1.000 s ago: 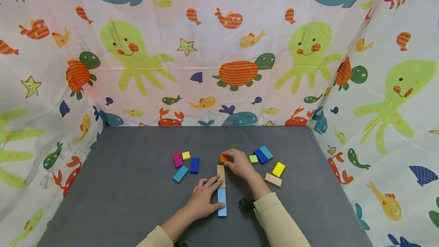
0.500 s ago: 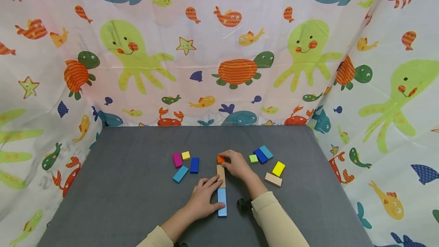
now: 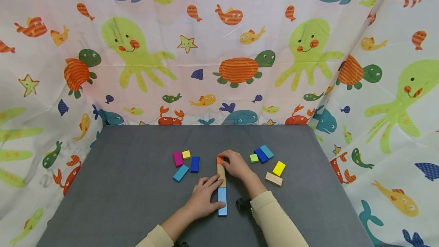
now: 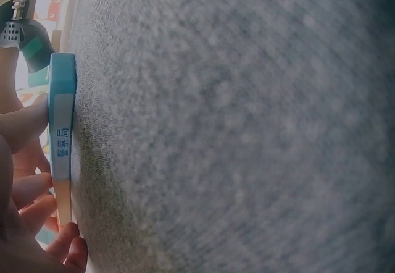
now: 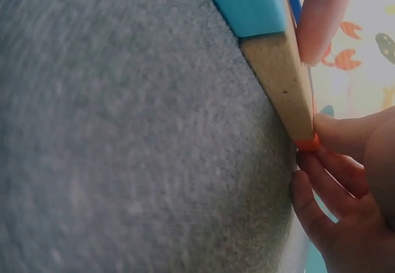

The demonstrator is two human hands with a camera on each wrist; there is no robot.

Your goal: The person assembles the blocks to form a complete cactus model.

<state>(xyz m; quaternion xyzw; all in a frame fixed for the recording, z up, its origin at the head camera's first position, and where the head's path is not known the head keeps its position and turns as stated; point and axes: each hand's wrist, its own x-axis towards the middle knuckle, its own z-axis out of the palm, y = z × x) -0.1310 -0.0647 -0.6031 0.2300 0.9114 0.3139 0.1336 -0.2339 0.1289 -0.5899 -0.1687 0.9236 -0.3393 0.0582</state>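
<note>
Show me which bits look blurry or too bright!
Head view: the light blue block has clear edges; left wrist view: the grey cloth looks soft and darkens toward the right edge; right wrist view: the patterned curtain beyond the right hand looks pale and washed out.

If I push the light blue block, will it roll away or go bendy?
The light blue block probably won't roll: its sides are flat and it lies on the grey table. It looks stiff, with straight edges, so it likely won't bend. Pushed from its near end, it would probably shove the plain wooden block too, since their ends touch.
</note>
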